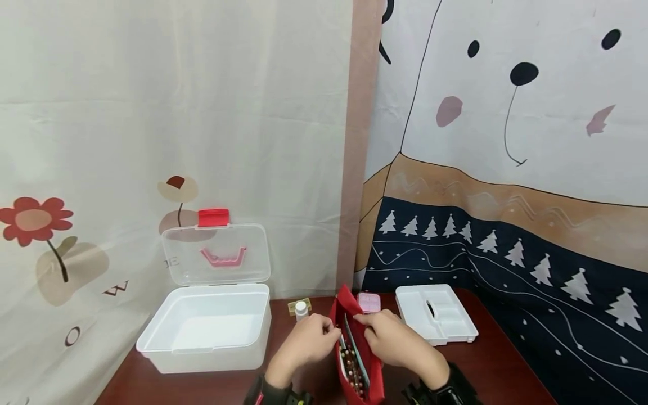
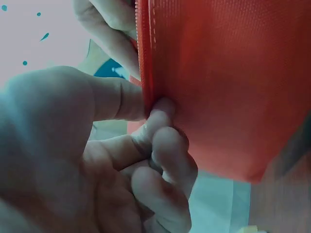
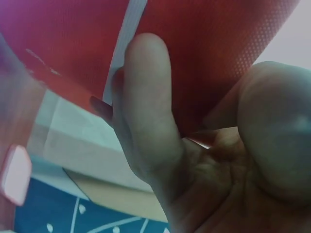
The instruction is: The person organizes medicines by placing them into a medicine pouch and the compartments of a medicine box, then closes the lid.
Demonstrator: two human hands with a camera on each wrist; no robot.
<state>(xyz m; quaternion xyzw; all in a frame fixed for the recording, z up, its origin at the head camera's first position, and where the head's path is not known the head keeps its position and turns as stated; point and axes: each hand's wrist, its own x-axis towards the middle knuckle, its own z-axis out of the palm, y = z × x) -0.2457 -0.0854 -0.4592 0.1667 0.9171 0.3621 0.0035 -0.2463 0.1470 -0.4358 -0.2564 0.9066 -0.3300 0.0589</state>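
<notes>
One red pouch (image 1: 376,379) is pinched by both the left hand (image 1: 313,337) and right hand (image 1: 395,338). Its contents (image 1: 352,368) are shown only in the head view.

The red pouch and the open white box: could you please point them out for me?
Red pouch (image 2: 231,82), left wrist view: outer side.
White box (image 1: 210,361), head view: front wall.

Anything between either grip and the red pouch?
Nothing visible. The left grip pinches the pouch directly at its zipped edge; the right grip holds the opposite side directly. The bottle stands beyond the left grip, not in between.
</notes>
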